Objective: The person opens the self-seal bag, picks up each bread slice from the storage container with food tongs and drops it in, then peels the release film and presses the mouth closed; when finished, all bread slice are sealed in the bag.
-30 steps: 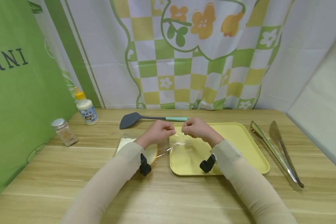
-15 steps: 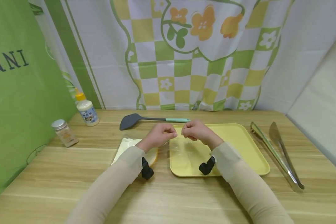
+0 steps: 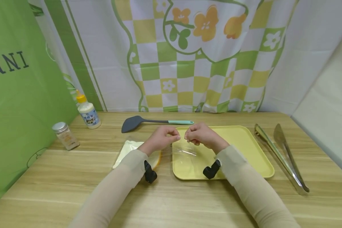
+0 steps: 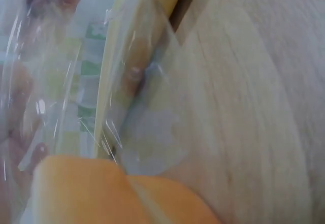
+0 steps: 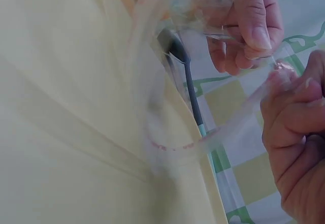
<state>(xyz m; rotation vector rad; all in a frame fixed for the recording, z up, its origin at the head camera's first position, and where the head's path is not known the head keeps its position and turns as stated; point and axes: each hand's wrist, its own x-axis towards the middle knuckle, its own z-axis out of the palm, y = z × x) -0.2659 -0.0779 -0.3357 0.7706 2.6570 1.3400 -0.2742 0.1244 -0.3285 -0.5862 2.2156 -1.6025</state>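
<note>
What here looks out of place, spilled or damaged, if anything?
Nothing stands out: no spill or damage shows, and the tongs lie beside the tray. The clear plastic looks creased, which seems normal, as the left hand and right hand pinch it.

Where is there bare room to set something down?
The table is bare between the sleeves and left of them, in front of the shaker. The tray is free beyond the right sleeve. It's crowded around the left hand, right hand, film and bread.

Head view bright, evenly lit, soft shadows on table [image 3: 182,202], glints on clear film [image 3: 189,153], wrist views partly blurred
</note>
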